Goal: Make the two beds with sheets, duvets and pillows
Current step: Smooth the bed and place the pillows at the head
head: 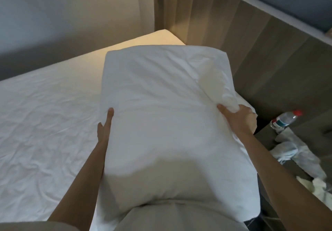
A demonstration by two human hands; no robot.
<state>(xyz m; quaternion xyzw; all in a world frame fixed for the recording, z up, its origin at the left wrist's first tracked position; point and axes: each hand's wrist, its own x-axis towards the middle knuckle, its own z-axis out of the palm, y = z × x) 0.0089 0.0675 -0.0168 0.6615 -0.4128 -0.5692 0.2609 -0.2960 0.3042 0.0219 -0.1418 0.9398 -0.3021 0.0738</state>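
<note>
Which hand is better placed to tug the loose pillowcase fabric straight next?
Probably the right hand: it grips bunched fabric at the right edge of the pillow, while the left hand only presses flat against the left side.

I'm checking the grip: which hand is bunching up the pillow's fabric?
The right hand: it clutches a gathered fold at the pillow edge, while the left hand rests straight against the opposite side.

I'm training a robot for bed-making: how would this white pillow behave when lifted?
Probably soft and floppy: the pillow bunches where the right hand grips its corner. Likely light for its size, since the left hand only presses against its side. Its wrinkled cover may slip.
</note>
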